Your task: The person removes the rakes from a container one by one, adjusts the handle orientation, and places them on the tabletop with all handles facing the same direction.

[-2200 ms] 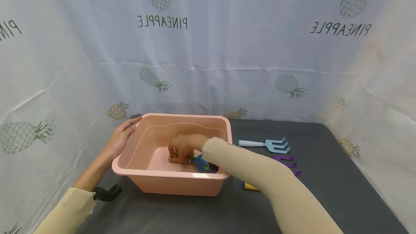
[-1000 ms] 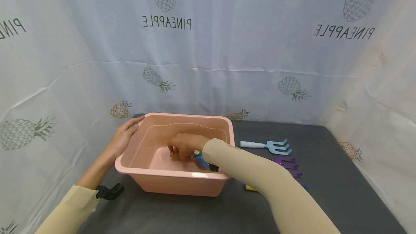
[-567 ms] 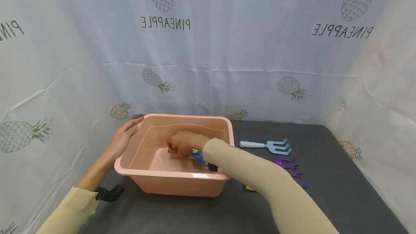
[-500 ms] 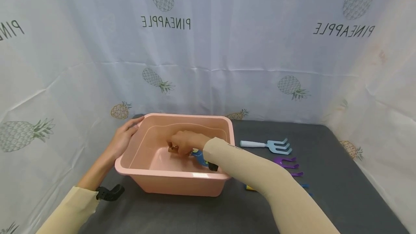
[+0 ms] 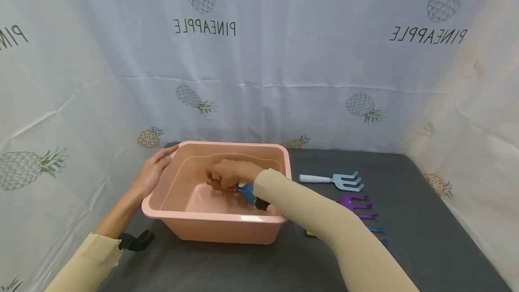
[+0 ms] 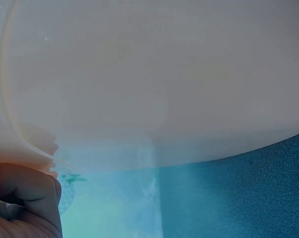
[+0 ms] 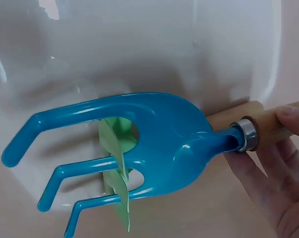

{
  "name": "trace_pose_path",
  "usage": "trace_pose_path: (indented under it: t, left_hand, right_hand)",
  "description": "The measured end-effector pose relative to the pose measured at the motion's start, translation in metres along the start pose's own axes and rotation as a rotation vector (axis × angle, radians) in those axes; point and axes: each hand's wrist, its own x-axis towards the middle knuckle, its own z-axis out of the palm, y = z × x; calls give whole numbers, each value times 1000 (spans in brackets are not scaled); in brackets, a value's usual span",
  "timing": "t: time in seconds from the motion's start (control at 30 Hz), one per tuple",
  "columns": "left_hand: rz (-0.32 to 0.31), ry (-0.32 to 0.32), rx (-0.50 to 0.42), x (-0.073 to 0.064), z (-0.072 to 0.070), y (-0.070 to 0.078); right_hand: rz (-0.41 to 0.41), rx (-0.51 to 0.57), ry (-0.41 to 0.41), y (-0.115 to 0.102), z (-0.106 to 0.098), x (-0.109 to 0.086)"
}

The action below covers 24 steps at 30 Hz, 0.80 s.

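Observation:
In the head view, my right hand (image 5: 229,172) is inside the pink basin (image 5: 215,229), gripping a blue hand rake (image 5: 246,192). The right wrist view shows its wooden handle (image 7: 270,126) between thumb and fingers, below a metal collar. The three bent tines point away from the hand, over the basin floor. Behind the rake lies a second wooden handle (image 7: 233,115), and a light green tool (image 7: 112,136) shows between the tines. My left hand (image 5: 150,172) holds the basin's left rim near its back corner; the left wrist view shows curled fingers (image 6: 28,186) there.
Right of the basin, a light blue hand rake (image 5: 344,181) with a white handle lies on the dark table (image 5: 430,229). A purple rake (image 5: 350,201), blue tines (image 5: 377,230) and a yellow handle (image 5: 310,233) are partly hidden by the right sleeve. A pineapple-print curtain (image 5: 259,57) stands behind.
My right hand has risen slightly toward the back of the basin, and the blue rake has moved up with it. My left hand keeps its hold on the rim.

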Motion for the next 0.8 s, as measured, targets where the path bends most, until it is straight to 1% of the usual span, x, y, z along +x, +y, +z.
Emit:
trace_pose_path:
  t: [0.13,0.27,0.33,0.43,0.57,0.67,0.8]
  left_hand:
    - [-5,6,10,-1,0,0]
    - [-3,9,14,0,-1,0]
    - [-1,11,18,0,-1,1]
    - [-1,9,19,1,-2,1]
    - [-7,2,13,2,-2,1]
    - [-10,-3,13,2,-2,0]
    - [-5,-17,5,2,-2,-1]
  right_hand:
    - [-26,38,-15,0,-3,-3]
    - [-30,101,-27,0,-5,-5]
    - [-31,111,-25,0,-7,-6]
    - [-26,62,-8,-1,-9,-5]
    - [3,-6,14,-1,-12,-4]
    - [17,4,4,0,-12,-5]
    - [-13,9,-2,0,-13,-5]
